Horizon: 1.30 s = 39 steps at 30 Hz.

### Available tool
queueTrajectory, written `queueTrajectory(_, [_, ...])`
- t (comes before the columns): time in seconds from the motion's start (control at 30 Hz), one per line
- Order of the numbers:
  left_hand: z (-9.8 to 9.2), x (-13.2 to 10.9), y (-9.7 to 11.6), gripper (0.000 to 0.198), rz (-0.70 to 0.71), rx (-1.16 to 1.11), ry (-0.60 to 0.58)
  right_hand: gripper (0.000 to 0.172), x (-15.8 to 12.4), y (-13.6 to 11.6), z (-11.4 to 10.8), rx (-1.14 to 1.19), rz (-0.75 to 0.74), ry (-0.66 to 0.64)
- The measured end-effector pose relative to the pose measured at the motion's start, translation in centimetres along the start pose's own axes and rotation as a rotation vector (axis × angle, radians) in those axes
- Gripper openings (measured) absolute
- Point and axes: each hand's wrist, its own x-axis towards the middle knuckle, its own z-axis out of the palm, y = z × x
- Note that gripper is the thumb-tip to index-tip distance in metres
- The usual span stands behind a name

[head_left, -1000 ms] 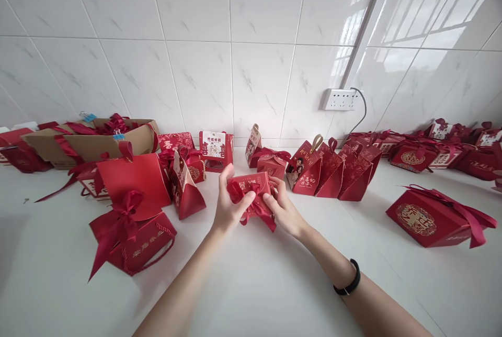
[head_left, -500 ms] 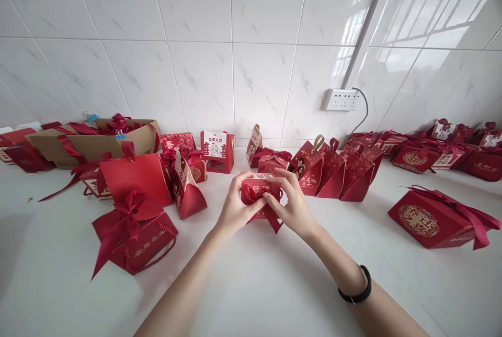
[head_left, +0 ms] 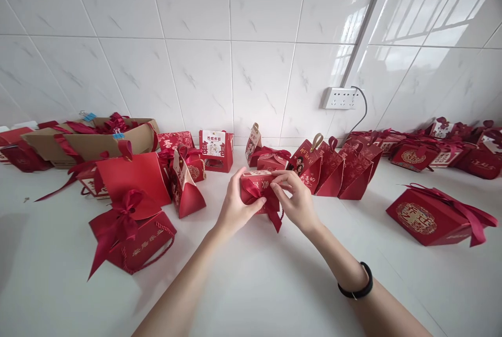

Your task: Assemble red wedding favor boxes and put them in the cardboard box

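Head view: both hands close around a small red cardboard gift box (head_left: pixel 259 190) with a dark red satin ribbon bow, held just above the middle of the table. Left hand (head_left: pixel 235 209) cups the box's left end, its grip closed with the thumb pressed on the bow; right hand (head_left: pixel 298 201) pinches the ribbon on the right side, fingers (head_left: pixel 284 182) curled over the box top, a black band (head_left: pixel 355 287) on its wrist. Both forearms reach in from the bottom edge and meet at the box. A ribbon tail (head_left: pixel 274 216) hangs below the box. To the left lies a glossy red box with a large floppy bow and cord handle (head_left: pixel 131 235), and beside it stands a matte red triangular pouch (head_left: pixel 186 188). Behind the hands stands a row of red paper bags with loop handles (head_left: pixel 333 167). On the right rests a flat red box with a gold round emblem (head_left: pixel 431 216). The smooth white table (head_left: pixel 251 284) meets a wall of glossy white marbled tiles (head_left: pixel 196 65) carrying a white socket strip (head_left: pixel 340 98). An open brown cardboard carton (head_left: pixel 90 141) sits at far left.
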Motion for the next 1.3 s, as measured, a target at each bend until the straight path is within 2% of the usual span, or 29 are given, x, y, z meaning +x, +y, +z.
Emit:
queueTrajectory(0.13, [0.3,0.0,-0.2,0.07,-0.004,-0.035,0.077,0.002,0.1,0.2,0.1,0.03,-0.034,-0.006])
queueTrajectory(0.2, [0.5,0.1,-0.3,0.069,-0.003,-0.039,0.095,0.01,0.2,0.5,0.2,0.017,-0.077,-0.004])
queueTrajectory(0.27, [0.6,0.3,-0.3,0.069,-0.001,-0.033,0.097,0.015,0.2,0.9,0.3,-0.026,-0.118,0.008])
queueTrajectory(0.4, [0.6,0.5,-0.2,0.07,0.016,-0.001,0.1,0.006,0.2,1.5,0.5,-0.136,-0.154,0.033])
queueTrajectory(0.57, [0.5,0.6,-0.3,0.071,0.016,0.034,0.101,0.009,0.1,1.4,0.4,-0.2,-0.21,0.008])
queueTrajectory(0.67, [0.5,0.6,-0.5,0.074,0.068,0.05,0.106,0.008,0.1,1.1,0.3,-0.215,-0.225,-0.016])
queueTrajectory(0.77, [0.5,0.7,-0.7,0.075,0.194,0.085,0.159,0.008,0.2,1.1,0.2,-0.201,-0.206,-0.018])
queueTrajectory(0.83, [0.5,0.7,-0.6,0.066,0.297,0.11,0.186,0.01,0.3,1.2,0.2,-0.182,-0.185,-0.004])
queueTrajectory(0.9, [0.4,0.7,-0.5,0.049,0.369,0.147,0.181,0.011,0.3,1.3,0.3,-0.165,-0.179,0.014])
queueTrajectory(1.0, [0.2,0.7,-0.1,0.027,0.369,0.175,0.164,0.012,0.4,1.3,0.3,-0.172,-0.178,0.018])
queueTrajectory(1.17, [-0.1,0.9,0.4,0.02,0.346,0.138,0.254,0.01,0.4,1.2,0.2,-0.177,-0.169,0.041])
queueTrajectory(1.3, [-0.4,1.0,0.4,0.018,0.315,0.161,0.282,0.014,0.5,1.2,0.3,-0.074,-0.128,0.093])
